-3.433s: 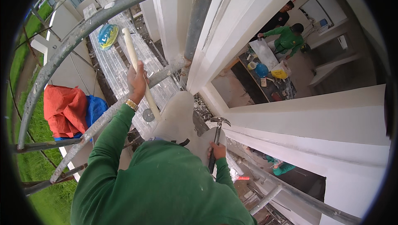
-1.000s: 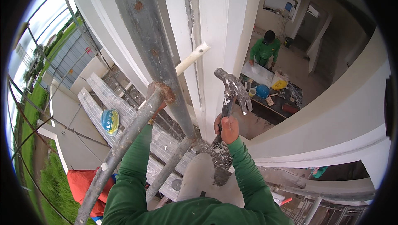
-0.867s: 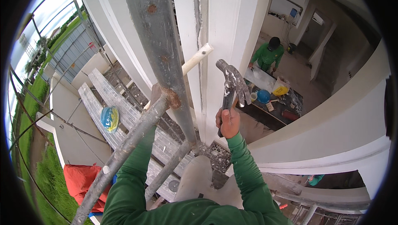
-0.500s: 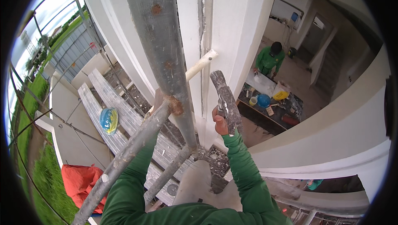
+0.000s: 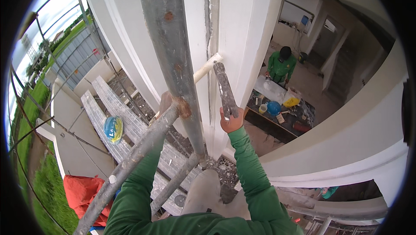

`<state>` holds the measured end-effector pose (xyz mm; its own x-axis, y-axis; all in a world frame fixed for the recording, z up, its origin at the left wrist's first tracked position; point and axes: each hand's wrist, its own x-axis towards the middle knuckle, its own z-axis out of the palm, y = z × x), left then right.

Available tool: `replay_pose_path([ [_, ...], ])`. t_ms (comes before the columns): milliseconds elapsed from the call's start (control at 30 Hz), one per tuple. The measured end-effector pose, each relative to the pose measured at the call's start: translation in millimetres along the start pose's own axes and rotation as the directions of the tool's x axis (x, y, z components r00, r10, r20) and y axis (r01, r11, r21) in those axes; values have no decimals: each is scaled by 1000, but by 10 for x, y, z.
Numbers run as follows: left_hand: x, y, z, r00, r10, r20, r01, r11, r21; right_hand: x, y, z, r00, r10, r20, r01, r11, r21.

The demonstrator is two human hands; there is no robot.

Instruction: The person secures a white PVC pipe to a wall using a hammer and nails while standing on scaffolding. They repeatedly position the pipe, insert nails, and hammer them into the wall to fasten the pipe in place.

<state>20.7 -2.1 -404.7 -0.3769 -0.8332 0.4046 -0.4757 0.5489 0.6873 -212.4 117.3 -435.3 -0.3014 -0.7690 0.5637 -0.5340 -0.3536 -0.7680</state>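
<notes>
My right hand point(image 5: 229, 120) grips a dark, paint-spattered hammer point(image 5: 225, 87), whose head is at the tip of a cream stick point(image 5: 203, 71); whether they touch, I cannot tell. My left hand point(image 5: 164, 100) holds the stick behind a rusty welded joint of the grey scaffold pipes point(image 5: 167, 40), which hides most of its fingers. The stick slants upward to a grooved white vertical wall edge point(image 5: 234, 27). Both forearms are in green sleeves.
A sloping rail point(image 5: 125, 170) crosses my left side above grey planks point(image 5: 104, 105) with a blue-yellow helmet point(image 5: 112, 129). A red tarp point(image 5: 82, 191) lies lower left. Inside, a co-worker in green point(image 5: 281, 66) stands at a cluttered table point(image 5: 299, 113); another person's sleeve point(image 5: 329, 191) shows below.
I have turned from the planks toward the wall edge, raising the stick against it. The hammer has come up from waist level and swung left onto the stick's tip.
</notes>
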Motion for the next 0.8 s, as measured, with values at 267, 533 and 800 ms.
replay_pose_path([
  [267,49,442,-110,993,-77,-86,39,924,-380,-12,70,6,933,-306,-189,296,952,-80],
  [533,-295,1129,-498,989,132,-63,-131,991,21,-114,-333,-123,999,-33,30,33,999,24],
  [800,-207,912,-479,990,137,-39,-130,981,141,151,-142,6,999,-50,-15,47,986,-158],
])
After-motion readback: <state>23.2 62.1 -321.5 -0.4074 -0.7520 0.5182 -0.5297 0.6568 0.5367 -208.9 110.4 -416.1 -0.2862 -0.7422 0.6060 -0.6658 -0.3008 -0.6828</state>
